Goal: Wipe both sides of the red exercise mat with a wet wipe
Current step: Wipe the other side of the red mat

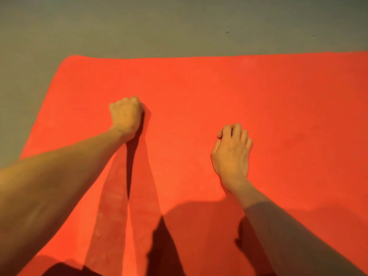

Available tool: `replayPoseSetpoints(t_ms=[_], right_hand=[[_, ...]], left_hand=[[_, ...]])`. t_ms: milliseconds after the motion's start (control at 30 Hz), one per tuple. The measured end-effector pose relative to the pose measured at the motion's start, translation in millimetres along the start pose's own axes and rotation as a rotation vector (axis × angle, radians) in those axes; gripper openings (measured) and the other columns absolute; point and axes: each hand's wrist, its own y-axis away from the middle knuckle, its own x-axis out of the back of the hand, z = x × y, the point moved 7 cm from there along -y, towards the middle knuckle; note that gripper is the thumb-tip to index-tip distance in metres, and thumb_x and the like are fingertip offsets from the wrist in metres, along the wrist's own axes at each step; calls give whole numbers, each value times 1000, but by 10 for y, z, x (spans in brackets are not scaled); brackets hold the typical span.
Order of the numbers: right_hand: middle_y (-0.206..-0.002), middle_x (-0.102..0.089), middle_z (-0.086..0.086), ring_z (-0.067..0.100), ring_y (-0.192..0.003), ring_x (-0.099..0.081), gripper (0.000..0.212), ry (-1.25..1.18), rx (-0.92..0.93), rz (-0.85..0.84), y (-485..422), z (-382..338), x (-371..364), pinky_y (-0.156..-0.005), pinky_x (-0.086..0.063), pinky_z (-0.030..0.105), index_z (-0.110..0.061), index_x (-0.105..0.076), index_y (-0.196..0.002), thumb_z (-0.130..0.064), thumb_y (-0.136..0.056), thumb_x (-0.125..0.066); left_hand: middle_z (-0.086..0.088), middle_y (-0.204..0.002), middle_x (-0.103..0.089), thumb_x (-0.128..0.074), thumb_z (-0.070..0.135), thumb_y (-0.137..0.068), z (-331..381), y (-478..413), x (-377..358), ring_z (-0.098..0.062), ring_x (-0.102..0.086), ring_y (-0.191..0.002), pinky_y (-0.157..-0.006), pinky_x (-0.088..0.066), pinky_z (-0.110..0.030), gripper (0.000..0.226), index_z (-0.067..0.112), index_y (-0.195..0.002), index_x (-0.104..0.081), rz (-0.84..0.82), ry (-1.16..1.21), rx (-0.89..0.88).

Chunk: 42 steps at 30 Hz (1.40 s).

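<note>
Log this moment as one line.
left hand: fisted on red exercise mat | right hand: fingers curled, on mat | wet wipe: not visible

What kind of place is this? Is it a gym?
Maybe a gym, or a workout corner at home; I can't tell which. A red exercise mat lies flat on a plain grey floor, and the left hand and right hand rest on it.
</note>
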Motion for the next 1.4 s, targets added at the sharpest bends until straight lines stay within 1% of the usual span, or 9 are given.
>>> replayPoseSetpoints(t_ms=[133, 367, 500, 667, 800, 933, 1100, 1267, 1400], right_hand=[[-94, -50, 5, 28, -88, -48, 25, -3, -3, -3, -13, -6, -1, -75, -39, 42, -20, -51, -89, -24, -74, -32], [-94, -50, 5, 28, -88, -48, 22, 4, -4, -6, -10, 5, -17, -76, -38, 42, -19, -52, -90, -24, -76, -35], [-94, -51, 4, 27, -88, -48, 29, -28, -4, -4, -20, -4, -1, -76, -39, 42, -19, -52, -89, -26, -73, -29], [-95, -50, 4, 27, -88, -48, 25, -3, -3, -10, -26, 0, -23, -75, -39, 42, -20, -51, -89, -24, -74, -31], [-93, -49, 4, 27, -86, -47, 17, -1, -5, -5, -19, 13, -39, -74, -38, 42, -19, -50, -88, -18, -76, -39], [-93, -50, 6, 28, -86, -47, 20, 1, -1, 5, -17, 10, -19, -74, -38, 43, -18, -51, -88, -20, -77, -35], [-93, -50, 4, 27, -86, -47, 18, -5, -3, 6, -28, 15, -27, -74, -38, 42, -19, -51, -87, -20, -76, -36], [-94, -50, 5, 27, -87, -47, 19, 15, -8, 3, -33, 12, -41, -74, -37, 42, -18, -52, -88, -21, -77, -37], [-93, -50, 5, 27, -87, -47, 14, 25, -18, -14, -41, 24, -55, -74, -36, 41, -19, -52, -87, -20, -77, -44]], left_hand=[[-12, -44, -57, -64, 20, -72, 986, 384, 44, -28, -57, -38, -39, -30, -22, 17, 11, -60, -57, 89, 49, -286], [-5, -38, -52, -42, 34, -86, 1214, 667, 123, -22, -52, -32, -39, -35, -18, 36, 14, -58, -55, 204, 54, -675], [-16, -43, -55, -50, 22, -85, 302, 186, 41, -31, -57, -38, -43, -41, -28, 25, 8, -64, -56, 128, -63, -508], [-34, -84, -63, -47, 13, -92, -288, -178, -16, -49, -63, -80, -62, -34, -39, 24, -5, -89, -63, 51, -29, -52], [-22, -58, -62, -70, 11, -76, 840, 104, -41, -36, -63, -53, -44, -36, -30, 12, 4, -68, -62, 56, 125, -264], [-4, -37, -51, -88, 23, -56, 1664, 522, 38, -23, -52, -31, -38, -26, -16, 33, 15, -54, -56, 62, 121, -543], [-10, -44, -57, -78, 18, -69, 926, 112, 14, -26, -58, -38, -42, -36, -20, 20, 11, -66, -60, 117, -25, -422], [-30, -84, -65, -43, 13, -96, -60, -232, -75, -47, -64, -79, -60, -33, -38, 20, 1, -95, -59, 83, 1, -51], [-14, -60, -63, -47, 30, -93, 807, 262, 2, -34, -62, -52, -42, -37, -30, 28, 11, -75, -58, 164, 239, -386]])
